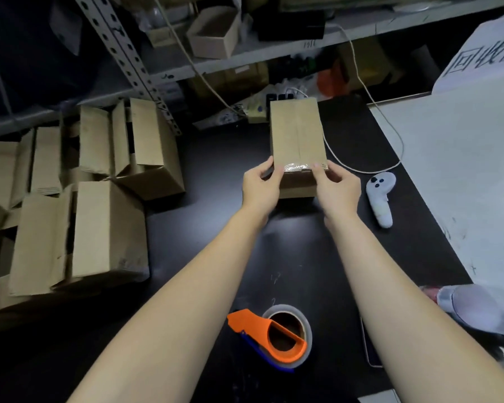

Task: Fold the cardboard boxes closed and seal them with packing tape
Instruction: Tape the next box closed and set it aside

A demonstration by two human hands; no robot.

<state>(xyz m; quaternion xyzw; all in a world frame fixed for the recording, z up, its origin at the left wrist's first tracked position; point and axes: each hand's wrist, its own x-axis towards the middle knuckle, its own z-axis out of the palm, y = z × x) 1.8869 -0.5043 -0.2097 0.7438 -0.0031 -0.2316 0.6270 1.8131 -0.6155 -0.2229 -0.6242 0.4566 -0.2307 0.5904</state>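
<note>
A closed cardboard box (296, 132) stands on the black table (216, 242), its top flaps folded shut along a centre seam. Clear tape (296, 167) shines across the near top edge. My left hand (259, 186) grips the box's near left corner, thumb on top. My right hand (336, 189) grips the near right corner, its thumb pressing on the tape end. A roll of clear packing tape in an orange dispenser (277, 335) lies on the table between my forearms, near me.
Several open, unsealed cardboard boxes (79, 205) are piled at the left. A white controller (381, 196) and a white cable (390, 141) lie right of the box. A white board (463, 170) covers the right side. Metal shelving (245, 53) stands behind.
</note>
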